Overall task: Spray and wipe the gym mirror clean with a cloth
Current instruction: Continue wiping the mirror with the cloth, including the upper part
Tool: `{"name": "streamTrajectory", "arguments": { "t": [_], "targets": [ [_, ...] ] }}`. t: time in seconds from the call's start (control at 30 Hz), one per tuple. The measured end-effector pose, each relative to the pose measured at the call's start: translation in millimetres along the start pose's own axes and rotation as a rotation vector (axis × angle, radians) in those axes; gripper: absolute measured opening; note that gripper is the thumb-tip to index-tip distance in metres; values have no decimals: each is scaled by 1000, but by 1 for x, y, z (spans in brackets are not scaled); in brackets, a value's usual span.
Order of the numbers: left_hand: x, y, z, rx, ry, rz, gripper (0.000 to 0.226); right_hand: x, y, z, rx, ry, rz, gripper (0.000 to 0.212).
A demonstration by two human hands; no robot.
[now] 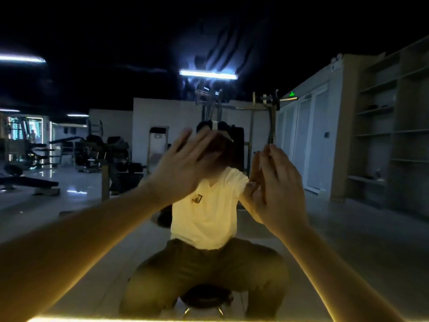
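Glass mirror (pixel 329 231) reflects a dim gym: ceiling lamp (pixel 208 74), shelves (pixel 376 126), benches (pixel 30 182).

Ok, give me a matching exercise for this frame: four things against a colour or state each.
Things:
1 left hand
2 stool
3 sign above the doors
4 T-shirt

Matches:
A white
B green
C fingers straight, holding nothing
D black

Pairs: 1-C, 2-D, 3-B, 4-A.
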State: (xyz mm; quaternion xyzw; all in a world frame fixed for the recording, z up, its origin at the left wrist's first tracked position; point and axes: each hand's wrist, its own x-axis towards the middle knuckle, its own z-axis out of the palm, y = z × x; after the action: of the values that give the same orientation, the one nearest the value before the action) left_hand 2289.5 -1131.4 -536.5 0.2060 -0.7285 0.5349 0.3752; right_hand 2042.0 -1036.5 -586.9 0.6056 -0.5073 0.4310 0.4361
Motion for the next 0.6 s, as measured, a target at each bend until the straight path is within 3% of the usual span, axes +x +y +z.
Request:
{"name": "streamTrajectory", "arguments": {
  "t": [0.17, 0.23, 0.3, 0.4, 0.5, 0.57, 0.6],
  "targets": [
    [86, -73, -22, -36, 128, -521, 60, 55, 10, -11, -65, 15, -20, 68],
    [95, -65, -18, -92, 188, -621, 56, 72, 12, -17, -79, 39, -24, 66],
    [89, -33, -8, -106, 209, -545, 55, 87, 16, -22, -107, 61, -39, 66],
    [69, 13, 2, -97, 103, -167, 61, 111, 25, -26, -138, 78, -52, 66],
    [67, -8, -5, 61, -4, 150, 59, 141, 39, -28, -157, 98, -33, 61],
    [81, -46, -13, 162, -18, 152, 56, 163, 50, -30, -193, 134, -22, 60],
    [92, -69, -18, 184, -2, 64, 58, 174, 55, -32, -218, 155, -23, 60]
  ]
}}
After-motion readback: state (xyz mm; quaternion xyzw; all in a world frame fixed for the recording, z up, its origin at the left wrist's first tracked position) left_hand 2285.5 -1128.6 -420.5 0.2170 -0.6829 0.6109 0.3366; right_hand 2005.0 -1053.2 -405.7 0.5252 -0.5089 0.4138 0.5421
